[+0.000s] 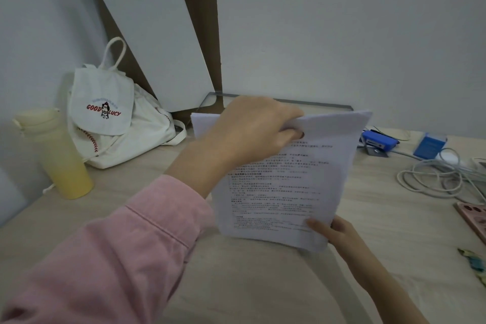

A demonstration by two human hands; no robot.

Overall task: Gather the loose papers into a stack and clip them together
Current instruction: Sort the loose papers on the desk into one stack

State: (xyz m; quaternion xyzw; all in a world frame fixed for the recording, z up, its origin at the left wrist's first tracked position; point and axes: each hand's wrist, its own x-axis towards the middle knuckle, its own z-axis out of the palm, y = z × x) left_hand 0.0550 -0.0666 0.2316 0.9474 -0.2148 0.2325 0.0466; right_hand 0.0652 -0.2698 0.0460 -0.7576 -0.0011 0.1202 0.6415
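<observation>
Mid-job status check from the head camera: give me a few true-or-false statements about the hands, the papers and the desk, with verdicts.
1. Both hands hold the papers. True: the left hand grips the top edge and the right hand pinches the lower right corner.
2. The papers lie flat on the table. False: they are held up, tilted, as one stack.
3. The yellow cup stands left of the tote bag. True.
4. The blue stapler sits beside the yellow cup. False: it lies on the right side, behind the papers, near the cables.
</observation>
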